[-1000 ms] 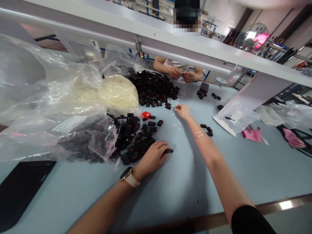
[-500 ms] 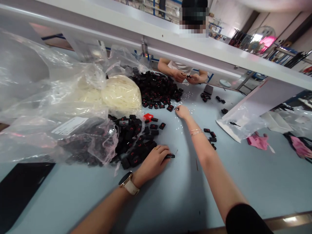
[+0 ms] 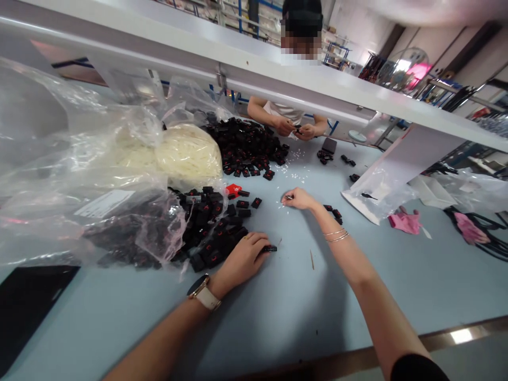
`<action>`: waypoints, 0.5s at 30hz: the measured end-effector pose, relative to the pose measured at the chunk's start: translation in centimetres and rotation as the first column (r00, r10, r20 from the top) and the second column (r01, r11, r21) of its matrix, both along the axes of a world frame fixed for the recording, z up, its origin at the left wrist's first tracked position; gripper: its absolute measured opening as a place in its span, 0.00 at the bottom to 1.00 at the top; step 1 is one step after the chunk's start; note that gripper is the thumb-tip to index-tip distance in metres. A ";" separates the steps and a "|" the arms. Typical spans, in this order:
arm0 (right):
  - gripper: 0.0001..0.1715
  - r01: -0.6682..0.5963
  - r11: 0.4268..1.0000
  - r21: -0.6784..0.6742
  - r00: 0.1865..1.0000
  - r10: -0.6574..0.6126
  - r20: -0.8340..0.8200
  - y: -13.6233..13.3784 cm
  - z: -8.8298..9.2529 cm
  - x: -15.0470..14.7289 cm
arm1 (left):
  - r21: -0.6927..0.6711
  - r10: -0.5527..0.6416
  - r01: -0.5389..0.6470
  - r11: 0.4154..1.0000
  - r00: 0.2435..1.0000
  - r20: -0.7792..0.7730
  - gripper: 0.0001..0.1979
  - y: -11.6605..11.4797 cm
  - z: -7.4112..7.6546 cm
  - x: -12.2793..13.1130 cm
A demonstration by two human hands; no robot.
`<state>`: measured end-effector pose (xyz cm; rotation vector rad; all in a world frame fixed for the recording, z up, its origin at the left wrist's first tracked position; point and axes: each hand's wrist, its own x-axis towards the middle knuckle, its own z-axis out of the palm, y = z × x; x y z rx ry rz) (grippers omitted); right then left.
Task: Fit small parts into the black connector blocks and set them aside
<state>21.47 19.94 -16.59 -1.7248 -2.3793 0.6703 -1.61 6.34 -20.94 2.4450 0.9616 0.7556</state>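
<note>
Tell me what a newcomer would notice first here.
First, probably the bulging clear bag with cream contents, on the left. Next, the large heap of black parts just right of it. Then the left hand, holding a black piece, and the right hand beside scattered white bits.

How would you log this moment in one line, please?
left hand: holding black part | right hand: pinching small item near white pieces

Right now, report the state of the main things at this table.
Left hand: fingers closed on a black block, partly covered
Right hand: pinching a small object, unclear what
Front bag: open, loose blocks beside it
Cream-filled bag: bulging
White bits: scattered
Pink cloth: crumpled
Watch: strapped on left wrist
Co-worker's hands: holding a small dark thing
</note>
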 end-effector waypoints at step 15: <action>0.10 0.104 0.988 0.117 0.993 -0.110 0.049 0.3 -1.4 -3.3 | 0.005 0.001 -0.002 1.000 1.000 0.025 0.05 0.0 0.0 0.0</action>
